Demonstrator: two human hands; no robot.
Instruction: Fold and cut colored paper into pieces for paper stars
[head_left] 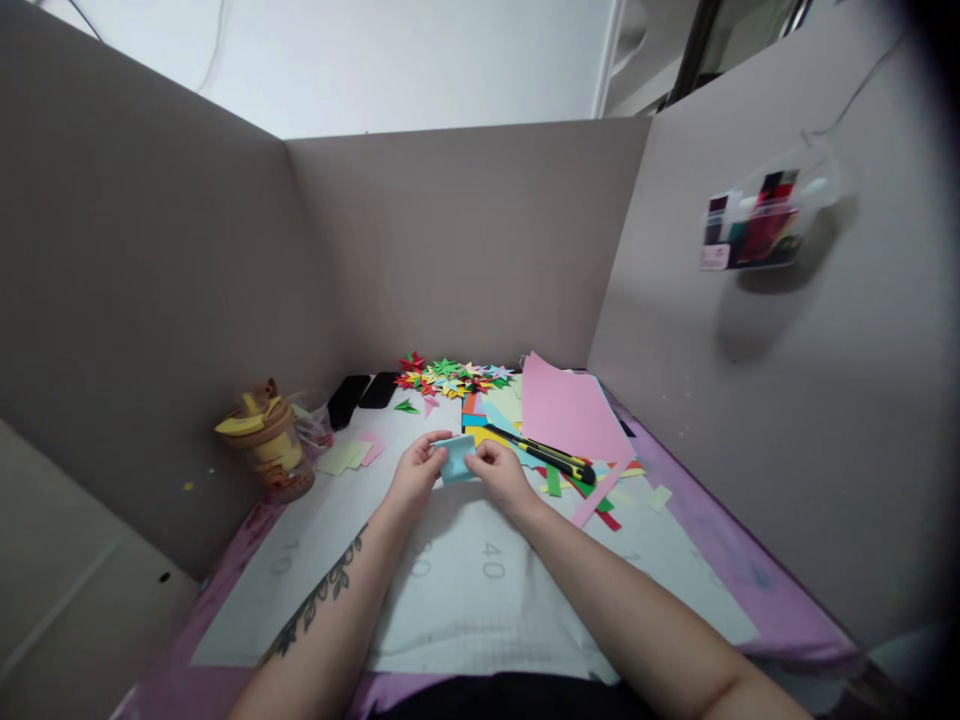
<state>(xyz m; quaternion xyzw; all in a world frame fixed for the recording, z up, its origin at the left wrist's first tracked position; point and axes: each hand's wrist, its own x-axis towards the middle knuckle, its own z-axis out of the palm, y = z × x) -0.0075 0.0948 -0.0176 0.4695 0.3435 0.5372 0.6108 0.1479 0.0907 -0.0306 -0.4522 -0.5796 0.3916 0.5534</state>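
A small light blue paper [457,461] is held between both hands above the white mat. My left hand [420,468] pinches its left edge, thumb on the near face. On the right edge, the thumb and fingers of my right hand [498,470] are closed. Just beyond my right hand lies a black and yellow cutter knife [559,460] on coloured paper. Past my hands, at the back, is a pile of folded paper stars [450,377] in several colours. A green folded piece [407,406] and a pink one [430,406] lie in front of the pile.
Pink sheets [570,405] and paper strips [600,500] lie to the right. At left stand a brown and yellow cup [274,450], green paper squares [341,457] and two black phones [349,400]. Grey panels [465,240] enclose three sides; a plastic container [765,225] hangs on the right one.
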